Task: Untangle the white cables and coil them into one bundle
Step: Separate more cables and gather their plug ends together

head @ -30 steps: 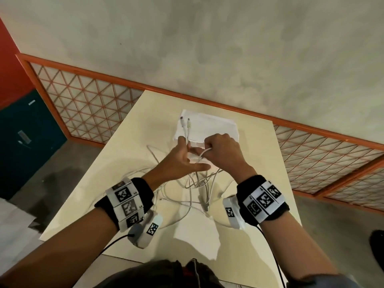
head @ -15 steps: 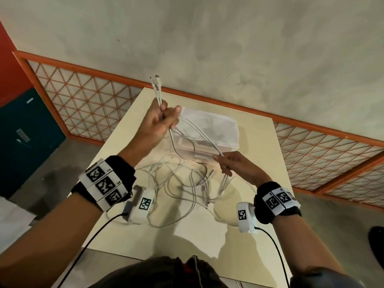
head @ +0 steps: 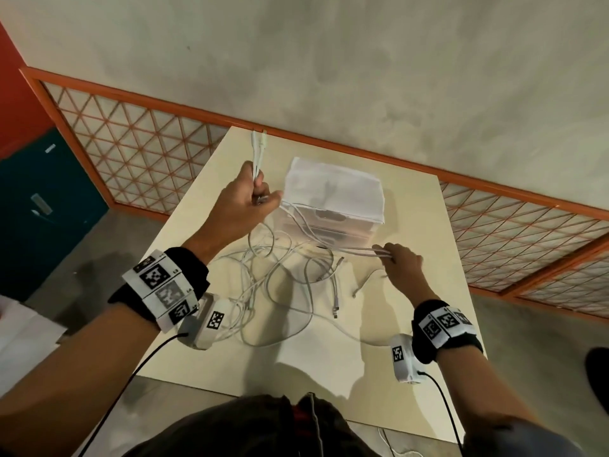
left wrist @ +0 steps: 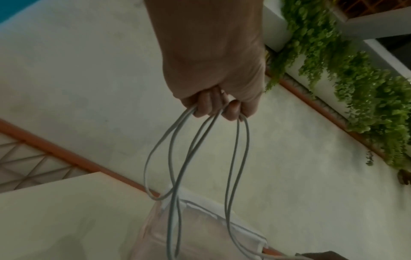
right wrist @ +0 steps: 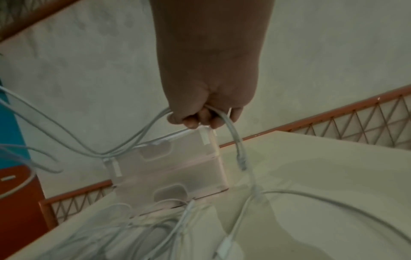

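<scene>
Several white cables (head: 280, 282) lie tangled on the cream table (head: 412, 225). My left hand (head: 250, 206) is raised at the left and grips a few strands, two plug ends (head: 258, 143) sticking up above the fist. In the left wrist view the white cables (left wrist: 177, 149) hang in loops from my left hand (left wrist: 213, 103). My right hand (head: 397, 258) is lower at the right and pinches strands stretched taut from the left hand. In the right wrist view my right hand (right wrist: 204, 116) curls round the white cables (right wrist: 233, 133), a plug end (right wrist: 241, 158) dangling.
A translucent drawer box (head: 333, 202) with a white cloth on top stands at the back of the table, just behind the stretched strands. Orange-framed lattice railing (head: 138, 150) runs behind the table. A teal cabinet (head: 39, 199) is at the far left.
The hands were together at the box one second ago. They have drawn apart: the left hand rose and went left with the plug ends, the right slid rightward along the strands.
</scene>
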Demonstrator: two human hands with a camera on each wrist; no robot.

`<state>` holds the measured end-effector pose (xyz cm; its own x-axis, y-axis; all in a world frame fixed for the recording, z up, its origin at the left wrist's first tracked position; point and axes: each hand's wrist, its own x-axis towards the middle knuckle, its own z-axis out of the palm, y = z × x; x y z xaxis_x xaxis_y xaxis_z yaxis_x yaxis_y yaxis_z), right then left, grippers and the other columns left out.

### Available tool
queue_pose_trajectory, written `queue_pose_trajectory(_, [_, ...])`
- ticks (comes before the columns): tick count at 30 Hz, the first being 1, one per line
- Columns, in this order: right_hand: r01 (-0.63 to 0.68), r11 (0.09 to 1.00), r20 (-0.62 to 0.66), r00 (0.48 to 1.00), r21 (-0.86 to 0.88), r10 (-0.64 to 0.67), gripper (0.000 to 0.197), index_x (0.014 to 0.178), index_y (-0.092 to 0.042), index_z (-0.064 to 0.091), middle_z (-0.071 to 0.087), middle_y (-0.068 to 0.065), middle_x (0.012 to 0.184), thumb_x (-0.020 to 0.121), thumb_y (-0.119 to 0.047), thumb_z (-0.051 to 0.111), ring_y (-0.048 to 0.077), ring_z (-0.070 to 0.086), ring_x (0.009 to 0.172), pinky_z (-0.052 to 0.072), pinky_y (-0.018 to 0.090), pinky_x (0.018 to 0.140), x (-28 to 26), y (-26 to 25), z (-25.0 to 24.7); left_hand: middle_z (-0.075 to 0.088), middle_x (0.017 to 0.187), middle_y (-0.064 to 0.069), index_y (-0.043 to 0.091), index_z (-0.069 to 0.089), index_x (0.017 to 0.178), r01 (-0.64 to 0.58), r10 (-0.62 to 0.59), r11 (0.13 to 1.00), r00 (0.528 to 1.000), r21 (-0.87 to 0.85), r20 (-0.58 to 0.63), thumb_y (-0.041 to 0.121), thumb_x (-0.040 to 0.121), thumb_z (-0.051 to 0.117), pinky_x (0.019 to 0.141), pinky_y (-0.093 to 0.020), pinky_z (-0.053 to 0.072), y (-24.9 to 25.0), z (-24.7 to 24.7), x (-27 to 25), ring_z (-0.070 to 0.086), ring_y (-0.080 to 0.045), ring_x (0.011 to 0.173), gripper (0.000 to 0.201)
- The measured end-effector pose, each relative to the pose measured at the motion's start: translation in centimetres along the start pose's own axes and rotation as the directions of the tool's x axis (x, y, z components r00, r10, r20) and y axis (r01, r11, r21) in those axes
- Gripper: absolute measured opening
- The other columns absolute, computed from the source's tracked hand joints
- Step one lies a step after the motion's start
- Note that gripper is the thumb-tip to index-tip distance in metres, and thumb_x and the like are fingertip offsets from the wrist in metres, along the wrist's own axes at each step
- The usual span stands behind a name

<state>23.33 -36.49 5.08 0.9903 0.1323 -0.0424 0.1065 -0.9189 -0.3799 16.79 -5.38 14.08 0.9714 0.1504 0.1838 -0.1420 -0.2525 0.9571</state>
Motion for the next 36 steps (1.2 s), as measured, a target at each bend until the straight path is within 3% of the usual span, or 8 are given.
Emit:
queue_pose_trajectory(6, [-0.084, 0.972, 0.262, 0.955, -0.218, 0.141, 0.035, 0.097, -0.008, 0.059, 0.061, 0.016, 0.115, 0.096, -0.041, 0.048, 0.033, 0.053, 0.116, 0.034, 0.038, 0.092, -1.0, 1.8, 0.0, 0.028, 0.061, 0.008, 0.022, 0.029, 0.074, -0.037, 0.017, 0.983, 0.994, 0.181, 0.107, 0.022, 0.087, 0.062, 0.06, -0.026, 0.033, -0.4, 0.2, -0.9, 0.031, -0.008, 0.05, 0.036])
queue_pose_trajectory(11, [0.016, 0.97, 0.591, 0.796, -0.241, 0.133, 0.041, 0.071, -0.021, 0.046, 0.056, 0.006, 0.093, 0.084, -0.058, 0.058, 0.027, 0.057, 0.104, 0.035, 0.036, 0.082, -3.3, 2.0, 2.1, 0.026, 0.059, 0.002, 0.016, 0.026, 0.069, -0.088, 0.047, 0.942, 0.99, 0.323, 0.132, 0.022, 0.094, 0.055, 0.054, -0.026, 0.025, -1.2, 0.4, -1.4, 0.025, -0.012, 0.051, 0.038])
queue_pose_trajectory(16, [0.056, 0.994, 0.833, 0.552, -0.092, 0.047, 0.044, 0.103, -0.019, 0.06, 0.061, -0.003, 0.103, 0.078, -0.053, 0.069, 0.017, 0.056, 0.098, 0.038, 0.024, 0.074, -4.8, 1.5, 3.6, 0.031, 0.053, 0.006, 0.021, 0.027, 0.065, -0.077, 0.007, 0.938, 0.979, 0.339, 0.202, 0.026, 0.078, 0.054, 0.055, -0.031, 0.027, -1.9, 0.6, -1.7, 0.028, -0.012, 0.048, 0.031])
queue_pose_trajectory(18, [0.055, 0.997, 0.805, 0.593, -0.045, 0.004, 0.048, 0.103, -0.012, 0.067, 0.064, 0.001, 0.102, 0.085, -0.056, 0.058, 0.015, 0.058, 0.093, 0.041, 0.024, 0.076, -4.7, 1.1, 3.7, 0.032, 0.051, 0.01, 0.02, 0.027, 0.066, -0.023, -0.065, 0.958, 0.953, 0.284, 0.296, 0.021, 0.07, 0.056, 0.056, -0.029, 0.027, -1.9, 0.7, -1.8, 0.027, -0.009, 0.048, 0.029])
queue_pose_trajectory(23, [0.0, 0.989, 0.278, 0.96, 0.146, -0.041, 0.023, 0.1, -0.01, 0.067, 0.063, 0.011, 0.102, 0.087, -0.029, 0.066, 0.028, 0.061, 0.094, 0.041, 0.027, 0.082, -2.6, 2.4, 4.9, 0.029, 0.054, 0.015, 0.019, 0.027, 0.069, 0.049, -0.157, 0.974, 0.852, 0.223, 0.499, 0.011, 0.066, 0.059, 0.056, -0.025, 0.024, -2.4, 1.1, -2.4, 0.023, -0.008, 0.052, 0.034])
queue_pose_trajectory(26, [0.12, 0.993, 0.366, 0.924, 0.006, -0.114, 0.041, 0.123, -0.011, 0.06, 0.052, 0.011, 0.128, 0.085, 0.002, 0.051, 0.031, 0.049, 0.117, 0.036, 0.032, 0.098, -1.7, 3.6, 7.2, 0.028, 0.056, 0.015, 0.019, 0.026, 0.069, 0.07, -0.172, 0.976, 0.832, 0.208, 0.527, 0.001, 0.069, 0.062, 0.054, -0.021, 0.024, -2.6, 1.2, -2.5, 0.023, -0.006, 0.053, 0.04])
queue_pose_trajectory(29, [0.219, 0.963, 0.378, 0.914, -0.158, -0.146, 0.023, 0.106, -0.004, 0.064, 0.056, 0.017, 0.114, 0.084, -0.002, 0.055, 0.035, 0.053, 0.108, 0.041, 0.039, 0.093, -1.1, 4.0, 9.0, 0.023, 0.064, 0.011, 0.02, 0.025, 0.068, 0.043, -0.18, 0.967, 0.816, 0.253, 0.549, 0.008, 0.065, 0.064, 0.054, -0.025, 0.022, -2.8, 1.3, -2.5, 0.021, -0.01, 0.056, 0.041])
queue_pose_trajectory(36, [0.251, 0.931, -0.121, 0.967, 0.265, -0.226, 0.009, 0.089, -0.007, 0.057, 0.064, 0.008, 0.088, 0.09, 0.001, 0.053, 0.033, 0.06, 0.085, 0.046, 0.037, 0.075, 1.2, 0.6, 5.0, 0.026, 0.063, 0.007, 0.019, 0.027, 0.069, -0.019, -0.239, 0.919, 0.768, 0.394, 0.594, 0.001, 0.07, 0.072, 0.058, -0.03, 0.027, -3.9, 1.8, -2.5, 0.025, -0.014, 0.059, 0.048])
